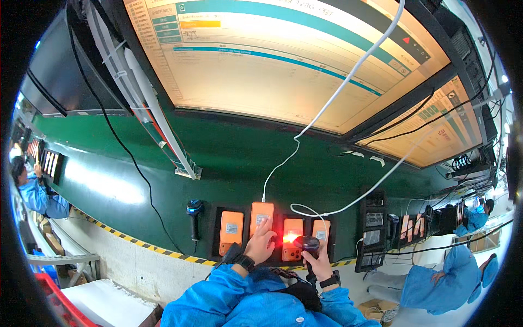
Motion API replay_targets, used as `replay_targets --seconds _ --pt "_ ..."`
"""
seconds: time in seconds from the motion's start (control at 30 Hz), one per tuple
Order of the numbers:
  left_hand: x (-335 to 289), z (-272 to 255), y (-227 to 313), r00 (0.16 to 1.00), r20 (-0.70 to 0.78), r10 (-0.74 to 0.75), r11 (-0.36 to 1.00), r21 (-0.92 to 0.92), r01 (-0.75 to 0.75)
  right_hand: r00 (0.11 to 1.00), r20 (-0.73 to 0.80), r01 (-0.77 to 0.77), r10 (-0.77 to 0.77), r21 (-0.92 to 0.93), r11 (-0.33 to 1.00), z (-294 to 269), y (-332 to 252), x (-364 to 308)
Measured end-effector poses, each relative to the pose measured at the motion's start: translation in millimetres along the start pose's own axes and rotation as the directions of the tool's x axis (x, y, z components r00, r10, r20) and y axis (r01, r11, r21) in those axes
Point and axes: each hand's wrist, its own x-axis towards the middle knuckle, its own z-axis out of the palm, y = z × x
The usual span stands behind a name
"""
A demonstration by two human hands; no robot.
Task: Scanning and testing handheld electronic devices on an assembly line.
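My right hand (320, 262) is wrapped round the handle of a black handheld barcode scanner (308, 243). Its red light falls on the label of an orange phone (292, 253), which lies back up in front of me. Just left of that, my left hand (260, 246) reaches over the lower part of a second orange phone (262, 210), its fingers stretched out and apart. A white cable (265, 192) runs into that phone's far end. More orange phones with white labels flank these two, one at the left (231, 230) and one at the right (320, 229), partly behind the scanner.
Another scanner (194, 219) lies left of the phones on the green bench (234, 163). Large monitors (261, 71) hang over the far side, with white and black cables crossing the space. A black tray (372, 234) stands to the right. People in blue workwear (444, 280) are at both sides.
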Motion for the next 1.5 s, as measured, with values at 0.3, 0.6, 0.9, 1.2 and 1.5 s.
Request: replay_targets --seconds 0.3,0.6,0.9,1.2,1.5 --pt "10 4 5 0.999 0.019 0.033 0.997 0.065 -0.034 0.999 -0.032 0.007 -0.002 0.145 0.989 -22 -10 -1" --pt "35 23 31 0.998 -0.066 0.002 0.964 0.267 0.016 0.892 -0.434 0.151 -0.129 0.017 0.988 -128 11 72" --pt "42 59 35 0.996 0.027 -0.090 0.839 0.541 0.061 0.798 -0.584 -0.164 -0.147 -0.446 0.880 -165 138 139" --pt "36 23 75 0.988 0.033 -0.152 0.956 -0.249 0.156 0.829 -0.090 0.500 -0.553 -0.325 0.803 -75 -7 89" --pt "15 13 97 0.977 0.129 -0.172 0.927 -0.315 0.205 0.869 0.306 0.459 -0.388 -0.206 0.864 -25 -62 41"
